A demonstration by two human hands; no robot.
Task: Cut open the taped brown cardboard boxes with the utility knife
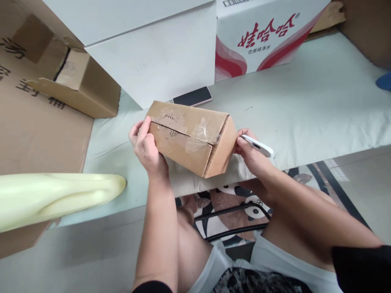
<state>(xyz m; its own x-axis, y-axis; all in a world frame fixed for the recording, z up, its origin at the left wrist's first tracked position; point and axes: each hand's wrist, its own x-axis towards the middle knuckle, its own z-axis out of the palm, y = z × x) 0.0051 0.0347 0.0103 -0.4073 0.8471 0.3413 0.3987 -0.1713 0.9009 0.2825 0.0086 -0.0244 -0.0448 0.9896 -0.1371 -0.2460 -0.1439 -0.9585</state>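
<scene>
A small brown cardboard box (183, 136) is held tilted above the edge of the covered surface. Its top flaps meet along a slit, with clear tape near the right end and torn patches on the left. My left hand (148, 144) grips the left end, thumb and fingers closed around it. At the opposite end, my right hand (249, 150) is closed on a white utility knife (259, 146), and its fingertips touch the box's side. No bare blade can be made out. Just behind the box lies a dark-screened phone (193, 97).
Large white cartons (159, 57) and a red-and-white water carton (256, 44) stand at the back. An opened cardboard box (88, 81) sits on the left. A pale yellow smooth object (76, 195) juts in from the left edge. A blue item (384, 81) shows far right.
</scene>
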